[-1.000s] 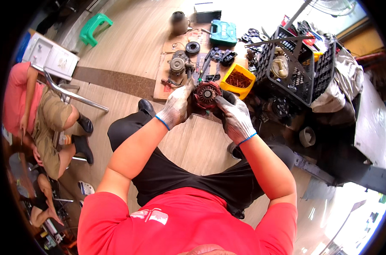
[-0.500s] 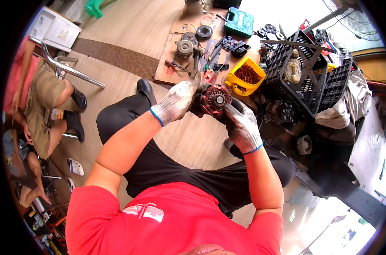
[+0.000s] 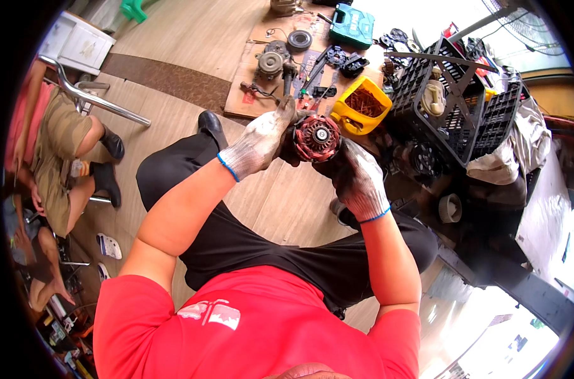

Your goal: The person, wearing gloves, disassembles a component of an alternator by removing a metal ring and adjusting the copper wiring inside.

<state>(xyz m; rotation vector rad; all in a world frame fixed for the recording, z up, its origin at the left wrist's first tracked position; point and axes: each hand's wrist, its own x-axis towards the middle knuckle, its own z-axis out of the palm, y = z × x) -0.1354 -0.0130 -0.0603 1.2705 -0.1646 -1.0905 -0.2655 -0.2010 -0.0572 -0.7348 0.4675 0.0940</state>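
Between my hands I hold a round motor part with red windings, a finned inner ring and a metal centre. My left hand, in a soiled white glove with a blue cuff, is closed on its left side, fingertips raised beside it. My right hand, gloved alike, is closed round the lower right side; its fingers are partly hidden in shadow. Beyond them lies a cardboard sheet with a round metal housing, a black ring and small black parts. A yellow container of reddish bits sits to the right.
A teal case lies at the back. Black crates with cloth and parts stand at right, near a fan. On the left are a seated person, another person, a curved metal tube and a green stool.
My hands and the motor part have moved upward in the picture, and my right hand is turned more inward. The surroundings have shifted in view.
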